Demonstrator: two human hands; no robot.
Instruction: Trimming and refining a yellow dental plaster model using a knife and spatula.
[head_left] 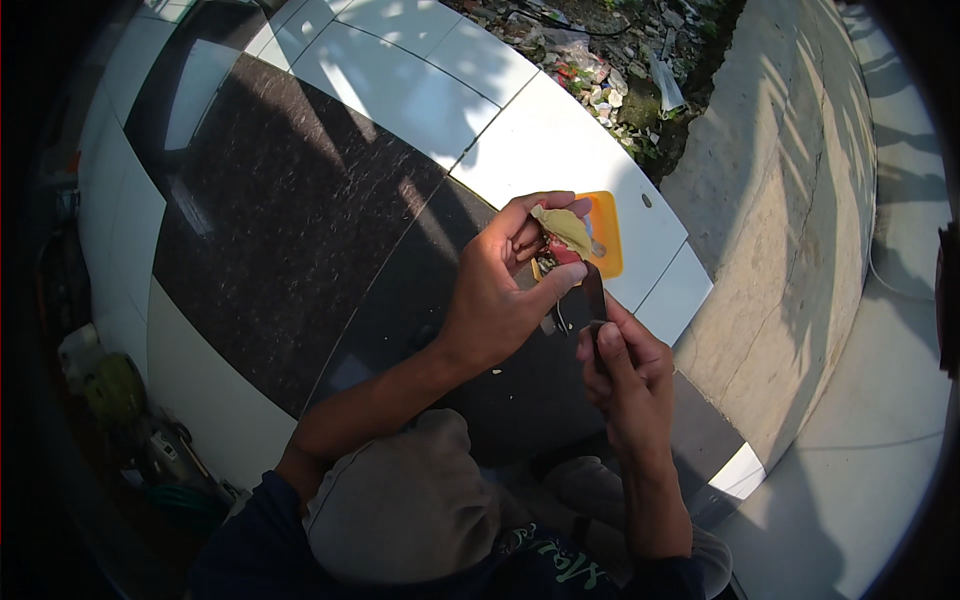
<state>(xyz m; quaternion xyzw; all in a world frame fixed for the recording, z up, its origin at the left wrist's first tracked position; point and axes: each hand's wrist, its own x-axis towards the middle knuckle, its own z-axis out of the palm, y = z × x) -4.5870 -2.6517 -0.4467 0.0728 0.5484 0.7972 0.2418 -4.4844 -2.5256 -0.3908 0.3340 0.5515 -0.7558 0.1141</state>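
L hand (pixel 485 295) curled round yellow-red piece (pixel 564 235), at left side of yellow tray (pixel 611 240); R hand (pixel 635 375) closed on knife (pixel 595 293), our side of tray. We'd go slow, L thumb clear of blade.

Your left hand (pixel 500 285) is cupping, thumb (pixel 556 285) opposing fingers (pixel 538 203), left forearm (pixel 385 397) slanting forward-right. Your right hand (pixel 637 375) is gripping closer in, right forearm (pixel 655 500) pointing forward.

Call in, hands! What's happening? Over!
Left hand holding yellow-and-red piece. Right hand gripping knife. Possibly in the way: left thumb, close to knife. Orange tray partly hidden behind left hand.
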